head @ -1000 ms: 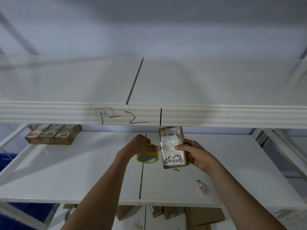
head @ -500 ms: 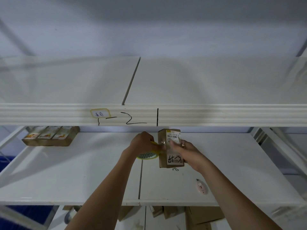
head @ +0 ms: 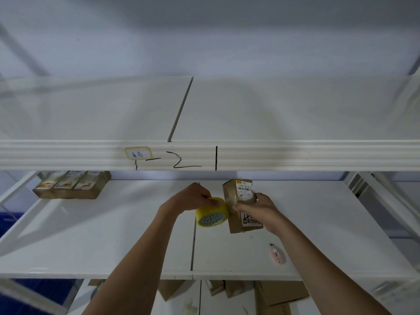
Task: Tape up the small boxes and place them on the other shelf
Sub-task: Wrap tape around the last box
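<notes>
Since half a second ago, tape roll (head: 211, 211) pulled clear of small box (head: 241, 205), more of roll showing below left hand (head: 190, 197). Left hand fingers curled over roll top; roll touching box's left edge. Right hand (head: 259, 210) wraps box middle, fingers round front. Box held upright above middle shelf (head: 95, 235), long axis near vertical, top tilted slightly left, barcode label up. Bare shelf board either side of hands; upper shelf lip (head: 295, 155) just above box top. Pink cutter (head: 277, 254) near right forearm.

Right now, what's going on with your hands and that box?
Left hand grips yellow tape roll. Right hand holds small box upright against roll. Pink cutter on shelf, clear of work.
</notes>
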